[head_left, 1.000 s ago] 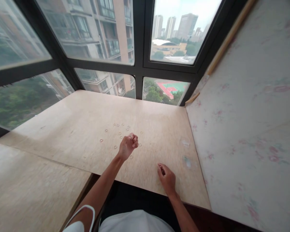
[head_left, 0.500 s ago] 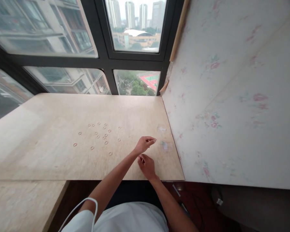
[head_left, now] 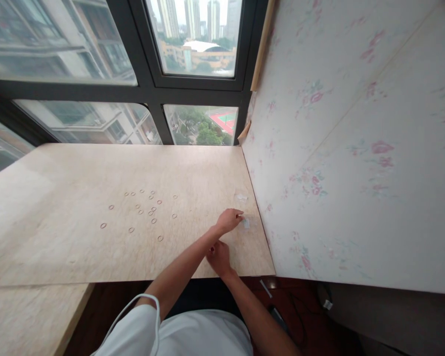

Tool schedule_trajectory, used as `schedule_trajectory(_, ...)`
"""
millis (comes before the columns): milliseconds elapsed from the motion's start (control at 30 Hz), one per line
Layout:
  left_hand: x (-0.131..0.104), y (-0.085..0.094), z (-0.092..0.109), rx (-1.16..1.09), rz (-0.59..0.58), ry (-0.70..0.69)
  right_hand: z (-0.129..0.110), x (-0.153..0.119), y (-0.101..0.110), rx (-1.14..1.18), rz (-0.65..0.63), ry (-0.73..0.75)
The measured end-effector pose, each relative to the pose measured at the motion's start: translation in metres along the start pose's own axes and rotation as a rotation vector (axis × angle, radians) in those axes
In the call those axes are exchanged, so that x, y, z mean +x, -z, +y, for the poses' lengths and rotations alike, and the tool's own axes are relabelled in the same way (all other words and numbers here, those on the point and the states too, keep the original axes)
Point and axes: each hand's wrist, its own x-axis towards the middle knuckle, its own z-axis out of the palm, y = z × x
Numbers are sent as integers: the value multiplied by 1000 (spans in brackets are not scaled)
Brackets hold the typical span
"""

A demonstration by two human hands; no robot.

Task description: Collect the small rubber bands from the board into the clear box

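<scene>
Left hand [head_left: 229, 220] fingers pinched, tips at the clear bag [head_left: 246, 223] on the table [head_left: 77, 247]; whether a ring is held can't be told. Right hand [head_left: 218, 257] loosely curled near the front edge, just behind the left. Wall [head_left: 337, 173] close on the right; open table to the left, where rings [head_left: 148, 210] lie scattered. Since 0.5 s ago, left hand dropped from mid-air to the bag.

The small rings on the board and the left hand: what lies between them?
In the head view, only bare board lies between the scattered rings and the left hand.
</scene>
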Motion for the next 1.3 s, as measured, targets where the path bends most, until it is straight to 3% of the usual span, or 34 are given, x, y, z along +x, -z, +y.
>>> schedule_trajectory(133, -2, 5, -7, -48, 27, 13, -2, 0, 4, 30, -8, 26)
schedule_trajectory(267, -21, 21, -29, -113, 120, 46, -4, 0, 7, 76, -9, 66)
schedule_trajectory(433, -65, 47, -69, -135, 320, 151, -5, -3, 8, 172, -14, 106)
schedule_trajectory(567, -105, 63, -94, -76, 426, 148, -4, -3, 8, 205, -2, 123)
schedule_trajectory(733, -144, 75, -109, 44, 482, 167, -5, -4, 7, 196, -12, 101)
schedule_trajectory(867, -168, 73, -114, 37, 490, 150, -1, 2, 7, 182, -56, 41)
schedule_trajectory(1067, -192, 60, -116, -10, 556, 53, -12, 36, 5, 374, -166, -57)
schedule_trajectory(1300, -198, 61, -121, -71, 575, 20, -86, 118, -24, 239, -306, 138)
